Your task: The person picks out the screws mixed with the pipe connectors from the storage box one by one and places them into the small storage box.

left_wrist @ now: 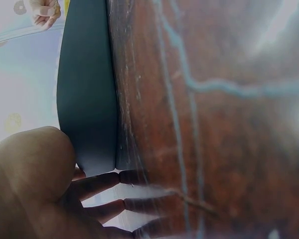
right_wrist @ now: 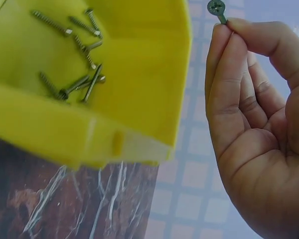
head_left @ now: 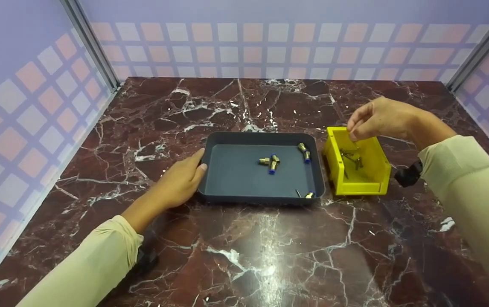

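Observation:
Above the back of a yellow bin (head_left: 361,189), my right hand (head_left: 387,118) pinches a small cross-head screw (right_wrist: 217,7) between thumb and fingertips. Several loose screws (right_wrist: 87,50) lie inside the bin in the right wrist view. Left of the bin sits a shallow dark grey tray (head_left: 236,177). My left hand (head_left: 180,181) touches the tray's left end with extended fingers, its thumb at the rim. Brass fittings with blue ends (head_left: 272,164) lie mid-tray, with another pair (head_left: 304,152) near its right wall. A thin screw (head_left: 298,193) and a partly hidden fitting (head_left: 309,195) are at the front right corner.
Tray and bin stand side by side on a dark red marbled table (head_left: 227,256). Checked panels (head_left: 270,47) close off the back and both sides. A black device (head_left: 408,175) shows under the right wrist.

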`<state>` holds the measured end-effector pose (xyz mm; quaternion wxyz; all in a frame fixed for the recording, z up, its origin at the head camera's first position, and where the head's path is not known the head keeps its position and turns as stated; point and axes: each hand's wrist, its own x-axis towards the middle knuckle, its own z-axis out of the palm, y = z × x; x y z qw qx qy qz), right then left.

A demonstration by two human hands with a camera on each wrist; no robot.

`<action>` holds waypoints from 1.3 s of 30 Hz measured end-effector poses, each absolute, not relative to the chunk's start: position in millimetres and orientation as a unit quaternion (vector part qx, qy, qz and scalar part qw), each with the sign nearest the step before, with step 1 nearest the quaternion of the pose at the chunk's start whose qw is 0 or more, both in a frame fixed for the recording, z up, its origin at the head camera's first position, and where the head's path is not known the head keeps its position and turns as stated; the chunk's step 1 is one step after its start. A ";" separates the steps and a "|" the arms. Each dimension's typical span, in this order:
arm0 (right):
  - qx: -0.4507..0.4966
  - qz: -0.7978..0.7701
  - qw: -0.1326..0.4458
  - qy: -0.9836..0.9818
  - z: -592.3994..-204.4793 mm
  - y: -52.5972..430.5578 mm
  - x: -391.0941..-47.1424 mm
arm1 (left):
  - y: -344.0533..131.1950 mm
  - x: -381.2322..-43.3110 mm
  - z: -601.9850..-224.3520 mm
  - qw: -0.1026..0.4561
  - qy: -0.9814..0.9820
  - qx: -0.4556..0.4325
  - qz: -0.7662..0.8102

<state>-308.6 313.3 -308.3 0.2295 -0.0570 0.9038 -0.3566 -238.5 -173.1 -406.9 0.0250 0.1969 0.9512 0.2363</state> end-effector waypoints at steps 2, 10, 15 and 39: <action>-0.052 -0.354 0.230 0.905 -310.6 317.4 -310.0 | -172.8 -239.0 -407.3 0.025 0.951 0.197 0.236; -0.057 -0.346 0.232 0.907 -312.2 322.8 -309.1 | -173.1 -238.8 -406.8 0.021 0.951 0.199 0.236; -0.068 -0.332 0.229 0.912 -316.0 324.4 -309.5 | -173.0 -238.1 -406.4 0.022 0.950 0.198 0.238; -0.091 -0.293 0.236 0.922 -319.5 326.9 -311.0 | -173.1 -238.0 -405.9 0.025 0.951 0.196 0.237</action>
